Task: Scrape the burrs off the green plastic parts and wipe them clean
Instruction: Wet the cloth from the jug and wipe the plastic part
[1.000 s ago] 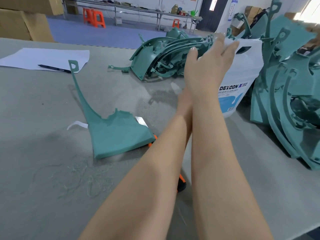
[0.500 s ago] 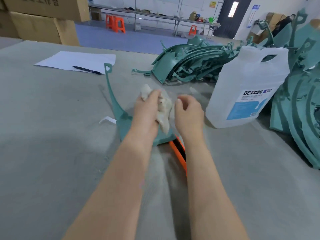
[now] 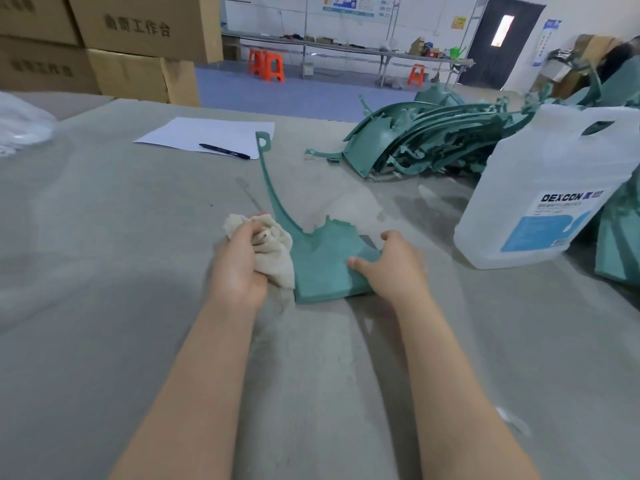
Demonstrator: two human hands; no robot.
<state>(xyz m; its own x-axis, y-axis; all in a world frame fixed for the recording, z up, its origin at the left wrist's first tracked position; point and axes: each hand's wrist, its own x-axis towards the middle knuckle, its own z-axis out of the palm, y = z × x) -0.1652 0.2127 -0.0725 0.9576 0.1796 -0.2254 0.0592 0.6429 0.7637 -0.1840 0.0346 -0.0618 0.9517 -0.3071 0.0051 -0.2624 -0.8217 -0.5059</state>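
A green plastic part (image 3: 322, 261) with a long curved arm lies on the grey table (image 3: 104, 271) in front of me. My left hand (image 3: 239, 268) grips a crumpled beige cloth (image 3: 273, 251) at the part's left edge. My right hand (image 3: 391, 268) grips the part's near right corner, thumb on top. A pile of more green parts (image 3: 426, 140) lies at the back right, and others (image 3: 620, 244) stand at the far right edge.
A translucent white DEXCON jug (image 3: 550, 188) stands right of the part. A sheet of paper (image 3: 204, 135) with a black pen (image 3: 224, 151) lies at the back. Cardboard boxes (image 3: 114, 50) are stacked beyond the table's far left. Clear plastic wrap (image 3: 20, 128) sits at the left edge.
Both hands came back from the jug with the cloth in my left hand. My right hand has dropped onto the green part and taken its corner; the cloth now touches the part's left edge.
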